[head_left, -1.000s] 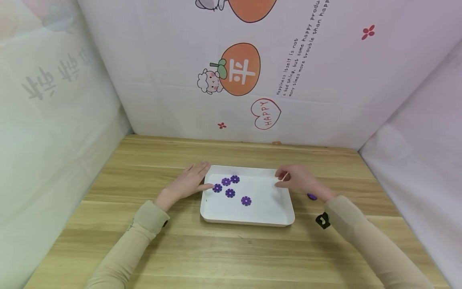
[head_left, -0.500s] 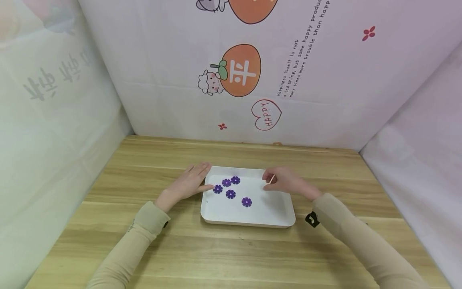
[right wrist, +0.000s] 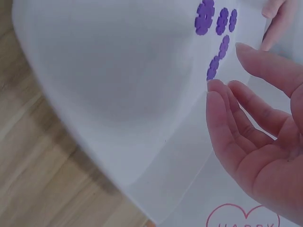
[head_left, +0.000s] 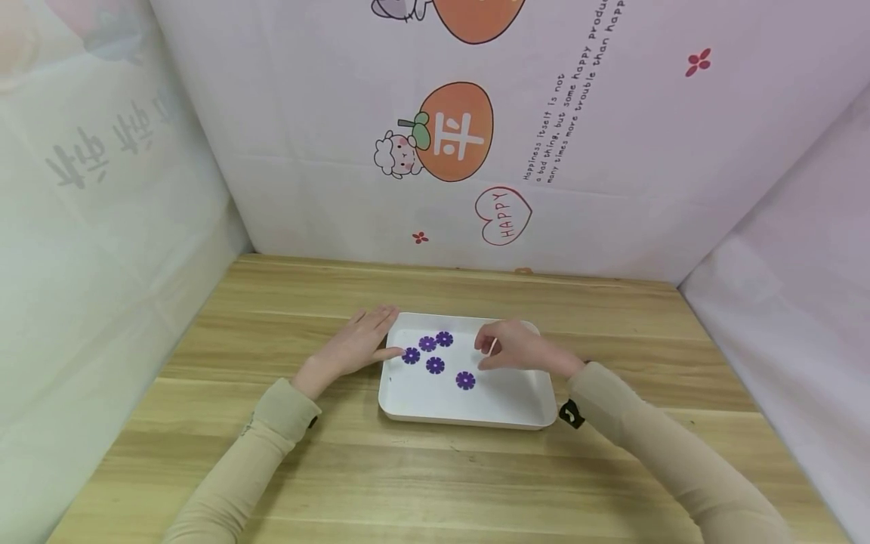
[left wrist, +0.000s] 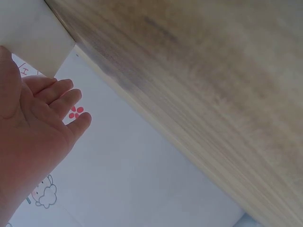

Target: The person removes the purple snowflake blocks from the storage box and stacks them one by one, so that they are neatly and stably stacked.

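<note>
A shallow white tray stands on the table, with several flat purple notched discs like toothed flowers lying in its left half. My left hand rests at the tray's left rim, fingers straight, the thumb reaching in beside the leftmost disc. Over the tray's right half is my right hand, fingers loosely bent and thumb apart, nothing between them. Its fingertips point toward the nearest disc. In the right wrist view the discs lie past the thumb and fingertips.
The wooden table extends around the tray. A printed white cloth hangs behind it, with more white cloth at both sides. A black device sits at the right cuff, near the tray's right edge.
My right hand has moved left from the tray's right rim to over its inside. A purple piece on the table at right is now hidden by the right arm. The left hand stays put.
</note>
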`<state>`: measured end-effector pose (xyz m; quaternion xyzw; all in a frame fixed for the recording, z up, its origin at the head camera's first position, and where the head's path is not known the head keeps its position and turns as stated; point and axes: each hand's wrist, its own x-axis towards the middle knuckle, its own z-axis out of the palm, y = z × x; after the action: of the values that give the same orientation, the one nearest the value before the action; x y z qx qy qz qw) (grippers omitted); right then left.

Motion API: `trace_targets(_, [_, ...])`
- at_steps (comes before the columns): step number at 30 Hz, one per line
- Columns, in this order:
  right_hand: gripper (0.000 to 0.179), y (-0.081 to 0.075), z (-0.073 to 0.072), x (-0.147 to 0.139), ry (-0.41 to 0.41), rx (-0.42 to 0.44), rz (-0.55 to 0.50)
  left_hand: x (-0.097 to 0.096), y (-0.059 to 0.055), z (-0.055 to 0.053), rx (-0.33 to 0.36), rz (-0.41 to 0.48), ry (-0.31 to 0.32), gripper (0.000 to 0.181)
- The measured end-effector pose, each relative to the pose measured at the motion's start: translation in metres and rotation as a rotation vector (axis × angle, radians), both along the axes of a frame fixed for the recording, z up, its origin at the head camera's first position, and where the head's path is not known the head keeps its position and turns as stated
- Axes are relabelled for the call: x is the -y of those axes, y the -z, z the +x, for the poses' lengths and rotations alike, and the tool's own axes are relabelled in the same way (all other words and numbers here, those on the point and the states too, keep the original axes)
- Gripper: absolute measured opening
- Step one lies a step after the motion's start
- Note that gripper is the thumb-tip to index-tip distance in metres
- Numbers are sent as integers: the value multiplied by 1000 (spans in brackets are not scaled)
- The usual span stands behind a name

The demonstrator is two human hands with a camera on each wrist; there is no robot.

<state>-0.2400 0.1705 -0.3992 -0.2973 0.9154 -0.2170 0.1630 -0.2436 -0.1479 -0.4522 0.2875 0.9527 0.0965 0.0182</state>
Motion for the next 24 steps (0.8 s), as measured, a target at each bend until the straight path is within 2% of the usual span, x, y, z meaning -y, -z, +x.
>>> trace_targets(14, [23, 12, 5, 17, -68, 78, -8, -1, -3, 2, 1, 16, 6, 83])
trace_targets(24, [23, 19, 4, 22, -72, 113, 28, 0, -3, 1, -4, 12, 9, 85])
